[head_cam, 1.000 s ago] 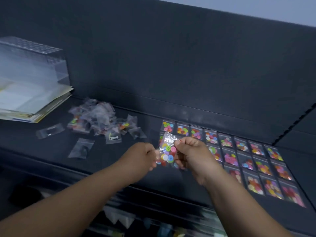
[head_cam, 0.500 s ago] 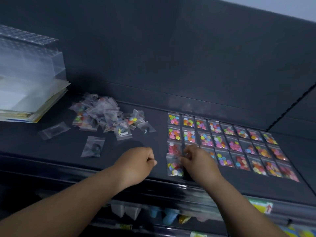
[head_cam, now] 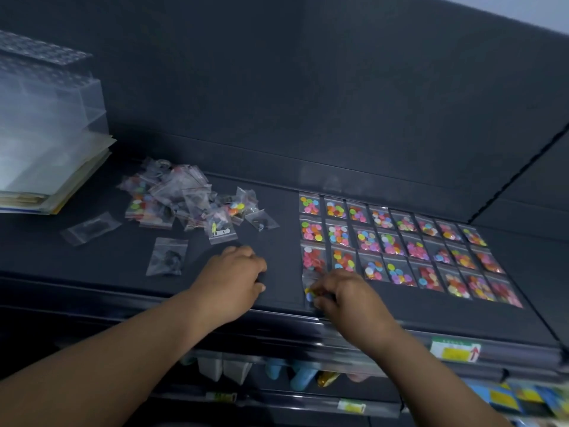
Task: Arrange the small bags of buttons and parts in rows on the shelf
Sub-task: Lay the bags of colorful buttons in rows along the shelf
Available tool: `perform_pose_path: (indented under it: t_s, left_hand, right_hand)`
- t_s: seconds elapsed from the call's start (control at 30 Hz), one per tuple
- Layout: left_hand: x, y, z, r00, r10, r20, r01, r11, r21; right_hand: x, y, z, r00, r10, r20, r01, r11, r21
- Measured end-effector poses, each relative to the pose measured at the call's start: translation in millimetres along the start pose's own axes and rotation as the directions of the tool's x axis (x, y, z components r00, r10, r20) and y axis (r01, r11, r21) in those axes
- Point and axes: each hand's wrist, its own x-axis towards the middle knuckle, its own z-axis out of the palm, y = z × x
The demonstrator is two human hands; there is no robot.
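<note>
R hand down on the dark flat shelf, fingers curled in tight, pinching a small clear plastic bag of multicoloured buttons. Bag lies flat under the fingertips, close to the shelf's front edge. Just beyond those fingers: 3 neat rows of clear button bags. Pinched bag sits directly below the leftmost column, touching row 3. L hand rests on the shelf, apart from the bag, fingers loosely curled together, nothing seen in them. Past L's knuckles, a loose pile of clear plastic bags; 1 clear bag w/ dark parts just left of them.
</note>
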Motion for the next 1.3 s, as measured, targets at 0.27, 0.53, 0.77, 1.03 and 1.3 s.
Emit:
perform_pose_path:
  t_s: [0.27, 0.53, 0.77, 1.03, 1.3]
  left_hand:
    - [2, 0, -6, 0.999, -0.031, -0.013, 0.031, 0.999, -0.032]
    - [3, -10, -33, 0.973, -0.172, -0.156, 0.178, 0.984, 0.022]
    - [-11, -33, -53, 0.891, -0.338, -0.302, 0.361, 0.933, 0.02]
    - [-16, -88, -77, 0.777, -0.533, -0.336, 0.526, 0.842, -0.119]
    - [18, -154, -93, 0.771, -0.585, -0.253, 0.573, 0.81, -0.126]
  right_hand:
    - [19, -6, -11, 0.998, -0.043, -0.048, 0.043, 0.999, -0.01]
    - [76, -30, -21, 0.961, -0.275, -0.026, 0.273, 0.96, -0.063]
    - [114, -54, -10, 0.912, -0.405, 0.066, 0.409, 0.909, -0.076]
    - [150, -92, 13, 0.893, -0.433, 0.122, 0.44, 0.897, -0.035]
    - [187, -135, 36, 0.891, -0.442, 0.103, 0.447, 0.894, -0.035]
